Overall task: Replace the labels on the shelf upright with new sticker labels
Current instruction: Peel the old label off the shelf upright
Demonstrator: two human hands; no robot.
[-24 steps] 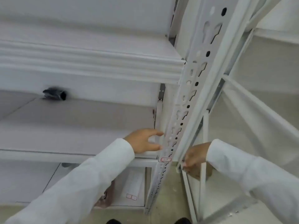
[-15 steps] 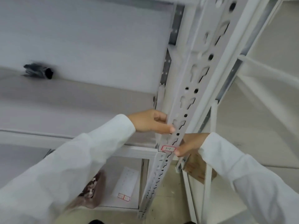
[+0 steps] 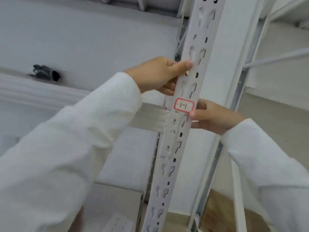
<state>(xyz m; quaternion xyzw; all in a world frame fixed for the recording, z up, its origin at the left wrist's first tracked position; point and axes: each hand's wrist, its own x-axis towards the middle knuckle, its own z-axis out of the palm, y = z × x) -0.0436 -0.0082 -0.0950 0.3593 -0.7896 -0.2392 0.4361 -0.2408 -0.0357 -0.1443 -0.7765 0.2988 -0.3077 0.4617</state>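
A white perforated shelf upright (image 3: 192,91) runs through the middle of the view. A red-bordered sticker label (image 3: 184,105) with handwritten "3-1" is stuck on its front face. My left hand (image 3: 158,75) grips the upright just above the label, thumb on the front face. My right hand (image 3: 212,115) is at the upright's right side, its thumb tip touching the label's lower right corner. Whether the corner is lifted cannot be made out.
White shelf boards (image 3: 83,39) stretch to the left, with a small black object (image 3: 45,72) lying on one. A shelf beam (image 3: 150,114) joins the upright just below the label. A brown cardboard box (image 3: 222,210) sits low right behind a neighbouring frame.
The view has closed in on the upright. My left hand has slid up the post and closed around it. My right hand stays at the label's right edge.
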